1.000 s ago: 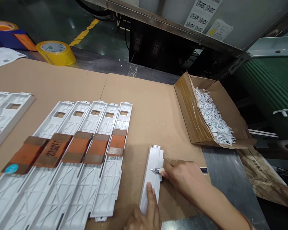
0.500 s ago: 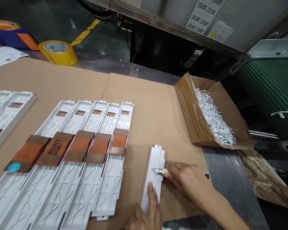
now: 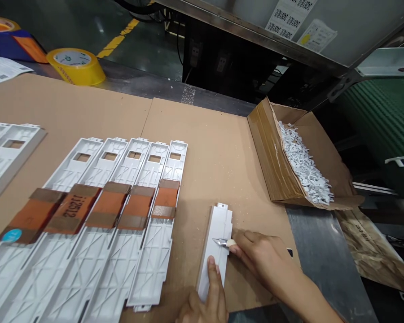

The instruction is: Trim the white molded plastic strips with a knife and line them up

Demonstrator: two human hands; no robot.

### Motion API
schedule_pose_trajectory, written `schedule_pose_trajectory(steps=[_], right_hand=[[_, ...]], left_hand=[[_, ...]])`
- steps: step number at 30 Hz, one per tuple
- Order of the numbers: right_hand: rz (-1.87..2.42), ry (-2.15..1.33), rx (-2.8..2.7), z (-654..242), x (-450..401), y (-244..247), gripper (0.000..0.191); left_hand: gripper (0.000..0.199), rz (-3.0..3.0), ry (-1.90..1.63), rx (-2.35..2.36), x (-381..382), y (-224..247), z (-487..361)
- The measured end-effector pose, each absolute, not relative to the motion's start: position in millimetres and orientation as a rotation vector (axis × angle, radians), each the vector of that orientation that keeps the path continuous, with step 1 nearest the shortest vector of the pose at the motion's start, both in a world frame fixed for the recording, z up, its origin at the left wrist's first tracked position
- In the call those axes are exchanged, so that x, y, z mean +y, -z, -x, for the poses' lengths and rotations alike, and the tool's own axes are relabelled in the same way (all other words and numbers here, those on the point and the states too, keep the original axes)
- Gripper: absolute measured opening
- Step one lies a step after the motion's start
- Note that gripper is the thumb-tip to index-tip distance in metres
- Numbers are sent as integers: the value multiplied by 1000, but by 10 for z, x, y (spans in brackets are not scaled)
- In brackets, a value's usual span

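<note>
Brown cardboard (image 3: 215, 157) tops the bench, the right grip (image 3: 262, 255) pinching a craft knife (image 3: 222, 242) against a white panel (image 3: 215, 224).

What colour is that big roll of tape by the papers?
The roll of packing tape is yellow with a pale centre. It shows best at the top left of the head camera view.

My right fingers (image 3: 247, 240) hide most of the knife handle (image 3: 231, 242), and the view's bottom edge cuts off my left hand (image 3: 202, 310).

"ji2512" stamped on brown tape (image 3: 73, 208) across a white panel (image 3: 94, 172)
</note>
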State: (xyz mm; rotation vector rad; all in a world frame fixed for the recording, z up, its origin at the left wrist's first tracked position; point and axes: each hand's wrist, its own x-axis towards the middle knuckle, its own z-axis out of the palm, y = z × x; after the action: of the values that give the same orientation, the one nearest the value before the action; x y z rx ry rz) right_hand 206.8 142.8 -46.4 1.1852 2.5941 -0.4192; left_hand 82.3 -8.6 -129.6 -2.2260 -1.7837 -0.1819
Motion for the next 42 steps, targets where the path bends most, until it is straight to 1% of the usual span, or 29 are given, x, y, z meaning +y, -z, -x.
schedule_pose_trajectory(steps=[8,20,33,38,42], right_hand=[[-1195,475,2561,-2088,1407,482,12],[-1223,548,2529,-2081,1414,484,15],[-1231,545,2553,-2106,1398,492,18],[-1225,547,2548,-2101,1403,489,18],[-1224,544,2527,-2080,1418,486,18]], left_hand=[[44,2234,209,-1853,-100,1295,-854],[45,2230,192,-1810,-101,1304,-845],[41,2243,207,-1841,-88,1280,-848],[45,2206,241,-1921,-141,1347,-886],[43,2214,214,-1861,-137,1349,-876]])
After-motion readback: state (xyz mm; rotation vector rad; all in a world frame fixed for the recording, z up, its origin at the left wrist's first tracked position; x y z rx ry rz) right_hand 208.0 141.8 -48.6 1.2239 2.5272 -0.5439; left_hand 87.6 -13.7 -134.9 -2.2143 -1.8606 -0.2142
